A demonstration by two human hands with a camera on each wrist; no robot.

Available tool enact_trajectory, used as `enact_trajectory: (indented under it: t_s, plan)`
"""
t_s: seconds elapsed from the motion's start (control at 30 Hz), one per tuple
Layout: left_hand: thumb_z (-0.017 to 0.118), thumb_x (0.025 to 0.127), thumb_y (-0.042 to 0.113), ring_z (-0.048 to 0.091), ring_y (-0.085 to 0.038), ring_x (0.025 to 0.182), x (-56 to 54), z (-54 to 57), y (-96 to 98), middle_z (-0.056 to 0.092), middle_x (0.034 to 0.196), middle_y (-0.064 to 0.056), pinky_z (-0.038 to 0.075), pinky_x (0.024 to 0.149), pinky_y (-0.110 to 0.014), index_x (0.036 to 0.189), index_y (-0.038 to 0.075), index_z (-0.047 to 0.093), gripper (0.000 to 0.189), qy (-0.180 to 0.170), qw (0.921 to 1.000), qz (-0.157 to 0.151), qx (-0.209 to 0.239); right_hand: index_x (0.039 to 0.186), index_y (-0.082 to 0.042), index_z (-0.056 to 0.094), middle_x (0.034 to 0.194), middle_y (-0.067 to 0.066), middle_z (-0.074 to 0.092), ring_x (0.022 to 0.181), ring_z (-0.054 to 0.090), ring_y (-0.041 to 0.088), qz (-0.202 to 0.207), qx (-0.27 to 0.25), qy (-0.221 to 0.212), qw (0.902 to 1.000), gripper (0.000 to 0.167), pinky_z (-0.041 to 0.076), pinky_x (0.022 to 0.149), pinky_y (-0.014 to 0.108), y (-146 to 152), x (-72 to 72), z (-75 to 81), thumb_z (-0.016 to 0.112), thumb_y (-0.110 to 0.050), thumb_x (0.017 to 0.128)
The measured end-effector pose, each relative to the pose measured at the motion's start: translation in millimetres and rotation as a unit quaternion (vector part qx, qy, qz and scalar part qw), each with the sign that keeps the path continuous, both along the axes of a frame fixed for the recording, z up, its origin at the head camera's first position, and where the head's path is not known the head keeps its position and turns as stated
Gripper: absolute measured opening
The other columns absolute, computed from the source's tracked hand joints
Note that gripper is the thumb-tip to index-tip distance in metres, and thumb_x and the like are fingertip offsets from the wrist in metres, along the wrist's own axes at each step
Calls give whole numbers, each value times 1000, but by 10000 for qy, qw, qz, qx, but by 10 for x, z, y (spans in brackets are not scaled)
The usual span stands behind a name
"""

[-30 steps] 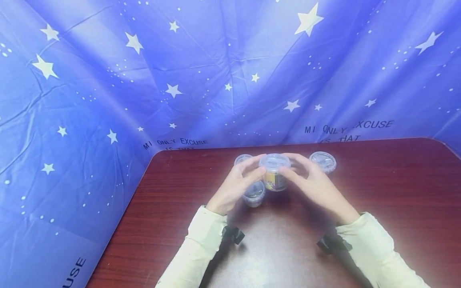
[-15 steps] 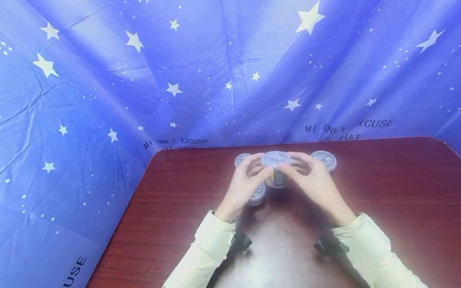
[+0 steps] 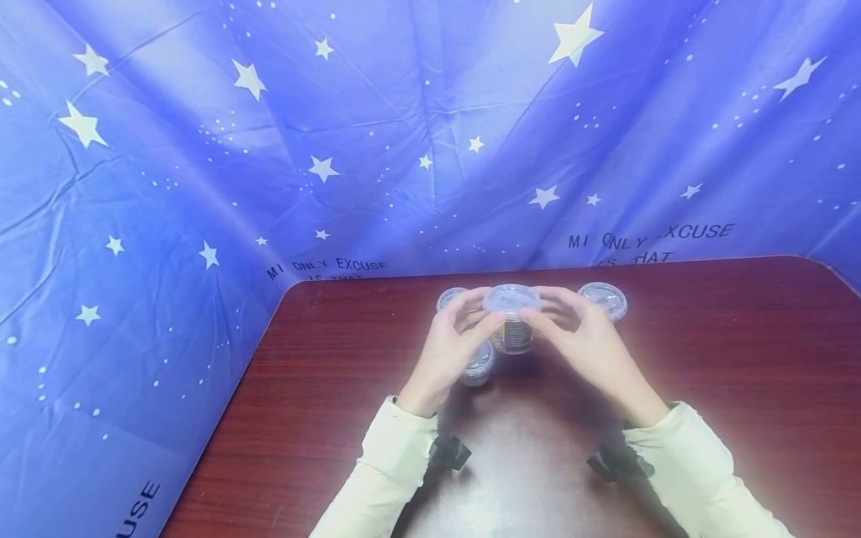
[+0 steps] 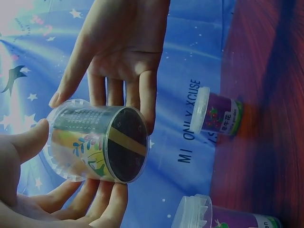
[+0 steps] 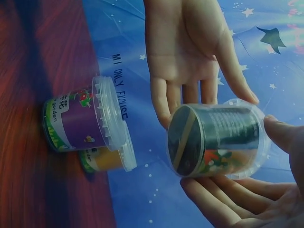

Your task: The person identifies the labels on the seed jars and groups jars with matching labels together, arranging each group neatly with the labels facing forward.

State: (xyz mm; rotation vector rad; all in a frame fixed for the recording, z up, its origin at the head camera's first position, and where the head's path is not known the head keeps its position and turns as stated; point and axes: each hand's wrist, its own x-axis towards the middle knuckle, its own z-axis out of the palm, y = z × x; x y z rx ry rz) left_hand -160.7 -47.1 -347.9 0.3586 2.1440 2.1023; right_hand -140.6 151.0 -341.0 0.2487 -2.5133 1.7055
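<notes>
Left hand (image 3: pixel 447 351): grasping the held tub (image 3: pixel 515 336), thumb at the rim, fingers along the side
Right hand (image 3: pixel 592 347): grasping the same tub from the opposite side, thumb likewise at the rim
Tub position: lifted above the table (image 3: pixel 323 418), between the two hands, roughly upright, its black-and-yellow label facing outward
Tub base (image 4: pixel 128 127): dark, crossed by a yellow stripe, seen in both wrist views
Clear lid (image 3: pixel 511 297): appears to be on, though glare makes it hard to tell whether it is seated all round
Steady grip: press lightly and evenly from both sides, since the thin-looking plastic would probably flex under a hard squeeze
Thumb work: best done with both thumbs level at the rim, the fingers bearing the weight so nothing tips
Near-left tub (image 3: pixel 477 369): on the table, just beside the left hand; leave it room, as a low hand could knock it
Far-left tub (image 3: pixel 451 296): partly hidden behind the left hand
Right tub (image 3: pixel 603 301): just beyond the right hand
Backdrop (image 3: pixel 377 97): blue cloth with pale stars and lettering
</notes>
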Motion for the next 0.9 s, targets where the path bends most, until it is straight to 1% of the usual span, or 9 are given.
enact_trajectory:
  t_s: [0.13,0.3,0.37,0.47,0.53,0.6,0.63,0.77,0.9]
  plan:
    - [71,92,23,59,-21,122,-7,2,-22,60,134,-3,46,107,-42,136,15,57,47,-2,10000,-25,-30,139,-10,53,131,14,63,118,63,29,302,-223,-54,9993,52,56,91,25,27,-8,6,63,-37,97]
    - [71,93,24,59,-22,124,-7,10,-43,59,137,-3,44,109,-43,137,16,56,48,-47,10000,-77,-41,141,-8,50,133,14,61,117,63,18,590,-366,-44,9976,48,55,92,23,63,-16,0,61,-29,99]
    - [70,93,24,59,-23,124,-8,10,-52,59,137,-3,44,109,-43,138,16,56,48,-73,9999,-93,-16,142,-8,48,134,14,60,118,62,17,651,-345,-55,9973,49,54,92,22,69,-24,-8,61,-29,99]
    - [70,93,24,60,-22,122,-18,-2,-64,59,138,-3,45,108,-42,139,16,56,49,-80,9999,-107,-3,145,-12,46,137,13,59,124,59,23,651,-141,-62,9978,51,52,99,31,70,-31,-20,60,-32,100]
    - [70,93,25,59,-22,122,-28,-10,-69,59,137,-2,45,108,-42,139,17,56,49,-58,9999,-127,-25,148,-15,44,141,13,56,129,55,29,651,-32,-109,9978,54,49,105,41,69,-29,-23,59,-36,100]
    - [69,94,25,59,-21,123,-37,-15,-71,59,137,-2,44,109,-43,139,17,56,48,-30,9998,-172,-45,150,-18,42,145,13,53,132,52,32,626,69,-155,9979,56,44,108,51,67,-21,-23,58,-39,100]
    - [69,94,25,58,-21,124,-38,-15,-72,59,137,-1,43,110,-44,139,18,56,48,-36,9998,-191,-63,150,-19,41,146,13,52,133,51,33,618,63,-195,9979,57,43,108,53,64,-15,-22,57,-40,100]
    - [68,94,27,57,-21,126,-35,-12,-73,59,138,-3,42,111,-44,141,18,54,50,-169,9996,-240,-7,148,-18,43,142,13,56,129,54,32,551,-110,-200,9982,55,48,104,47,44,-10,-35,59,-38,100]
    - [70,93,26,59,-23,124,-24,-11,-73,60,136,-7,45,109,-41,139,15,55,50,-312,9994,-78,129,144,-16,48,136,12,60,125,58,32,335,-175,-60,9993,53,50,102,45,12,-6,-50,63,-36,97]
